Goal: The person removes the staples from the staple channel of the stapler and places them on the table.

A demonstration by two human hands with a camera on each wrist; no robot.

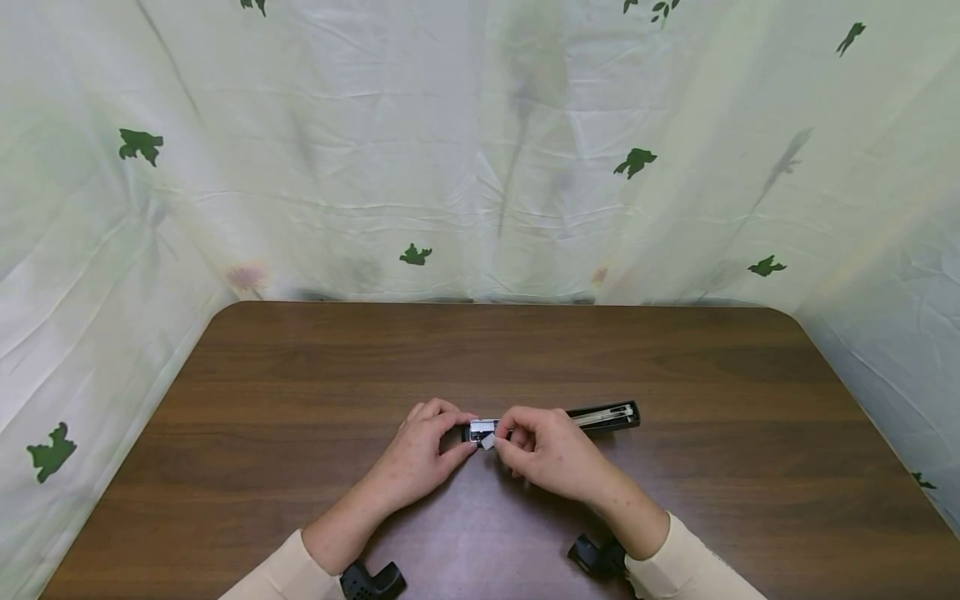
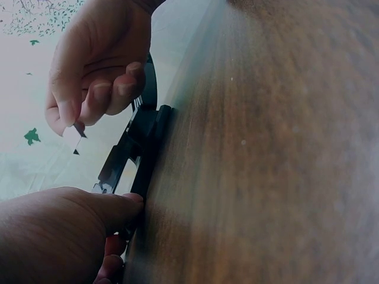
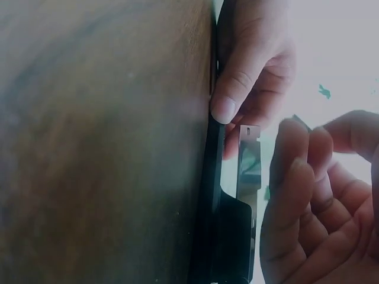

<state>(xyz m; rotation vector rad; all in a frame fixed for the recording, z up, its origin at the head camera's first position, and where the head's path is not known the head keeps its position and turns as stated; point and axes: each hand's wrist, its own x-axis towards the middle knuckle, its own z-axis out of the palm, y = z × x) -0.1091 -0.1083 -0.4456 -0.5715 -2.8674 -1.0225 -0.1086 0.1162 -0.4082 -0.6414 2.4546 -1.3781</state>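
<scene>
A black stapler [image 1: 604,417] lies on the table with its top arm swung back to the right, baring the metal staple channel [image 3: 249,165]. My left hand [image 1: 422,450] grips the front end of its base between thumb and fingers, at the table top. Over the channel, my right hand [image 1: 553,452] pinches a small strip of staples [image 2: 74,139] between thumb and index finger. In the left wrist view that strip is held apart from the stapler body [image 2: 142,133]. The other right fingers are curled in toward the palm.
Both forearms rest over the near side of the brown wooden table [image 1: 300,392], each with a black wrist device [image 1: 372,581] strapped on. A pale curtain [image 1: 337,167] with green leaf shapes hangs behind and along both sides of the table.
</scene>
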